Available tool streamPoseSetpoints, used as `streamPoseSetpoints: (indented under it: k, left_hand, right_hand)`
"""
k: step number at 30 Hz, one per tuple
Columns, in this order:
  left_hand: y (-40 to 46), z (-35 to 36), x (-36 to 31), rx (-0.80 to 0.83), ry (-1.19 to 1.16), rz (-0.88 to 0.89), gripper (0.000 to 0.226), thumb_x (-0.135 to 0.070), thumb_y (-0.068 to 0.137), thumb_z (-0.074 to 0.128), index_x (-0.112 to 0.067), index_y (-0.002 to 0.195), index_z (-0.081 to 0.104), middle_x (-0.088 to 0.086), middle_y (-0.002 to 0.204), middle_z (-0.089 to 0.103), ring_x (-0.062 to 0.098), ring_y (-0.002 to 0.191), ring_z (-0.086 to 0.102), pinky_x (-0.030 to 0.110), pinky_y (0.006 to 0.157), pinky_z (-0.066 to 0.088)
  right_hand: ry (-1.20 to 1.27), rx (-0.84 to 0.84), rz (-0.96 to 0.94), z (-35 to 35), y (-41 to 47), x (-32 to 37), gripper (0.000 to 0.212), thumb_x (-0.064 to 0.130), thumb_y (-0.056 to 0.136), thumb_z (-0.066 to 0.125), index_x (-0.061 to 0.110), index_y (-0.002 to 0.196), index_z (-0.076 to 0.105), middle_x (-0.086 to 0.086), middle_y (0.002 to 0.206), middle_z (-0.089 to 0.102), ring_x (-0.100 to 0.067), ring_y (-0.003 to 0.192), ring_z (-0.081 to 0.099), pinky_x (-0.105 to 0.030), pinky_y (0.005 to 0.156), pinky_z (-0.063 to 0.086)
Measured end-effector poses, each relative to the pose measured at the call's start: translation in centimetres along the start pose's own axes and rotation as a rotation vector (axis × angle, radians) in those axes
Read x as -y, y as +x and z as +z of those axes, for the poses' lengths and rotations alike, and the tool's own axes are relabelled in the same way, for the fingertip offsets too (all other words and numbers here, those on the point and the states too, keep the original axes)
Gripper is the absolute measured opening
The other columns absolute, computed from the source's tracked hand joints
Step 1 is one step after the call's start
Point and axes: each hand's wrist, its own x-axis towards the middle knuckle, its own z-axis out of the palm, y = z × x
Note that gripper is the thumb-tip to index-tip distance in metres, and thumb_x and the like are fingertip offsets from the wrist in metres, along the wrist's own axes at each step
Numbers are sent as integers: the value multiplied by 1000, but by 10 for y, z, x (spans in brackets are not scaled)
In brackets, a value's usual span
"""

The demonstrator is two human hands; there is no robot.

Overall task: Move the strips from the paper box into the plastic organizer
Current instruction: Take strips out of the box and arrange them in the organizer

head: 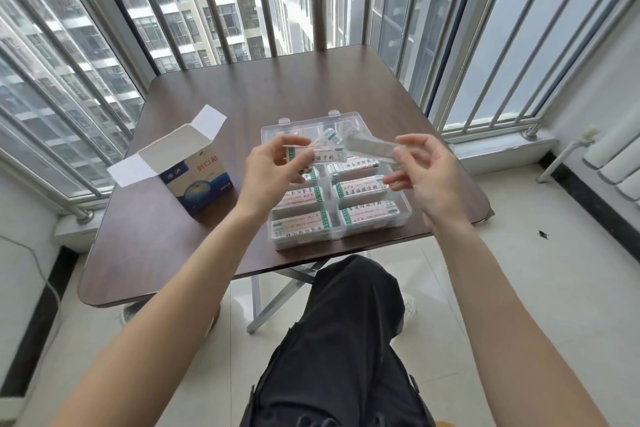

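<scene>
Table [207,218]: dark brown wood-grain top, smooth with a dull sheen, rounded corners, on crossed metal legs; it stands against a railing of grey metal bars.
Paper box [199,180]: glossy card, blue and cream print with red characters, standing upright near the table's left edge; its white top flaps are folded open and stick out to the left and the rear.
Plastic organizer [337,204]: clear, hard, rectangular tray with dividers, close to the table's front edge, right of the box and well apart from it; its clear lid lies back toward the railing with two small clasps at the far rim.
Strips in the compartments [360,191]: flat white paper wrappers with green bands and dark lettering, stacked lengthwise in several cells.
Left hand [273,166]: raised over the organizer's far left part, fingers curled round a small bundle of strips [320,154] pinched against the thumb.
Right hand [426,173]: raised over the organizer's right side, fingers spread and loosely bent; a blurred pale grey strip [372,146] sits at its fingertips, but whether it is actually pinched I cannot tell.
Hands: apart, facing each other above the tray.
</scene>
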Motion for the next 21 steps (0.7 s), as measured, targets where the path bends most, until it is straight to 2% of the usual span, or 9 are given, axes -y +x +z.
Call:
streamPoseSetpoints:
  k: [3,6,8,11,15,18,21]
  left_hand:
    - [0,-9,5,-24,122,64,16,-18,87,65,-17,103,66,1,85,68,3,67,62,15,56,50]
    - [0,-9,1,-68,101,62,16,-19,90,62,-17,105,67,-3,84,66,2,67,56,13,56,47]
    - [0,-1,-2,-37,75,3,16,-19,92,59,-16,106,67,-5,86,65,2,70,54,12,58,46]
    - [-2,10,-8,57,-34,-122,18,-14,95,52,-18,103,67,-5,87,65,5,77,57,15,66,50]
    - [1,18,-13,66,-86,-142,17,-13,95,53,-19,103,66,-4,94,69,5,82,62,18,75,52]
    - [3,21,-14,51,-28,-118,15,-16,93,56,-19,104,66,-5,93,70,-2,77,62,11,67,48]
    - [0,26,-12,72,67,-87,16,-18,93,57,-15,106,66,-3,94,70,-5,74,62,6,59,43]
  right_hand:
    - [4,0,-67,-21,1,-4,13,1,89,60,14,88,64,-6,84,69,-18,73,70,-24,69,56]
    - [-40,126,-77,-30,-7,-11,3,12,86,67,12,87,69,-8,87,72,-21,85,70,-30,82,56]
    - [-78,163,-50,-33,-10,-15,12,21,82,70,10,87,70,-6,84,72,-18,82,69,-27,80,55]
    - [-245,238,-84,-29,-6,-19,5,14,81,73,13,85,70,-4,84,72,-11,77,66,-22,76,52]
    - [-375,286,-155,-26,2,-17,11,14,79,75,19,89,71,0,92,72,-12,85,68,-26,81,54]
    - [-419,318,-227,-22,6,-15,13,10,79,74,16,90,71,0,99,68,-13,87,67,-26,81,56]
    - [-425,353,-268,-22,3,-17,12,8,78,74,14,88,72,0,96,67,-12,85,67,-24,80,55]
